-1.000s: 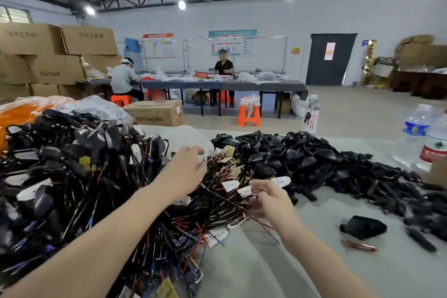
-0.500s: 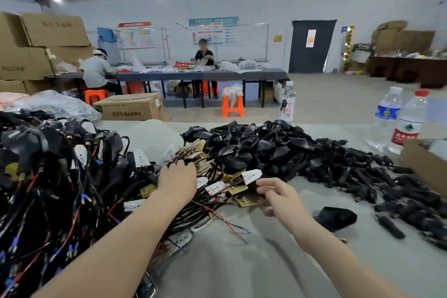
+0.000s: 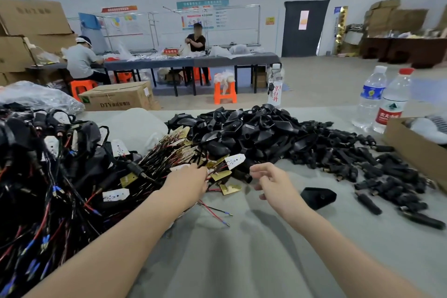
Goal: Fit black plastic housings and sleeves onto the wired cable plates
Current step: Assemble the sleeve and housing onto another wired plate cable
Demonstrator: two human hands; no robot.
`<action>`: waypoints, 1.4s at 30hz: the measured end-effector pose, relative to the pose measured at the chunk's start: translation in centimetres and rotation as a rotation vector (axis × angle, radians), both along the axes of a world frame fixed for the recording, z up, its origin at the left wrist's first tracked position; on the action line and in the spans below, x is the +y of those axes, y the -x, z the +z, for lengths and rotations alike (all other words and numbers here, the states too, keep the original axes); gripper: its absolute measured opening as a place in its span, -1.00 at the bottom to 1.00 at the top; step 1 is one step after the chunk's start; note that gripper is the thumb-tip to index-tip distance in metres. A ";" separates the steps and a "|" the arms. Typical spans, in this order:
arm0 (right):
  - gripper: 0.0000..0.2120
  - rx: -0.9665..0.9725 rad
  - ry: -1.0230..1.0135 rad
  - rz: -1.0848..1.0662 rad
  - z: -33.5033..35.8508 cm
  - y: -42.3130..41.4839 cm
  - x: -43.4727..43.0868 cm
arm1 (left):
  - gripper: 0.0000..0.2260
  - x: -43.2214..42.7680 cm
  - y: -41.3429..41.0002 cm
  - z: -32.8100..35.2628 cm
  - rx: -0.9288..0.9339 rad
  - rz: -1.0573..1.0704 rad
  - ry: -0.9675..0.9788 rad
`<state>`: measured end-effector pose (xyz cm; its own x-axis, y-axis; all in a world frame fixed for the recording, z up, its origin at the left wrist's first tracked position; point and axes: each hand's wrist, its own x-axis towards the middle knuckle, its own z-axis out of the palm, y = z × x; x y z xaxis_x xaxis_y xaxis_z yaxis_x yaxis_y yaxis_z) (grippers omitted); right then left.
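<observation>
Reaching into the fanned bundle of wired cable plates (image 3: pixel 183 152) at centre frame, my left hand (image 3: pixel 187 184) shows only its back. Its fingertips are buried among the red and black wires, so I cannot tell whether they pinch a wire or merely touch. My right hand (image 3: pixel 273 182) hovers just right of centre, fingers loosely curled and apart, holding nothing.

Between the two hands lies a brass plate (image 3: pixel 221 175), just beyond my left fingertips. A lower brass plate (image 3: pixel 231 189) rests flat on the counter (image 3: pixel 242 261) just below it. The bundle's wires run from lower left to upper right with the plates at the right end, so the plates point towards my right hand.

A single black housing (image 3: pixel 318 197) lies alone on the counter just right of my right hand, well apart from my left. A loose sleeve (image 3: pixel 367 201) lies farther right again. The big heap of housings (image 3: pixel 242 133) sits behind, towards upper centre.

I judge the left hand should draw one plate out along its wires, while the nearer right hand fetches the housing.
</observation>
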<state>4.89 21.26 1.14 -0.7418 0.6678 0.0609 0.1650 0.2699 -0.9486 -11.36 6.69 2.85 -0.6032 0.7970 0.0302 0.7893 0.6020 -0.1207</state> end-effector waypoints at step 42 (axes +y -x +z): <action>-0.78 0.643 1.165 -0.186 -0.9 -13.7 -0.6 | -0.86 -3.8 -14.0 1.1 -1.556 0.293 -1.997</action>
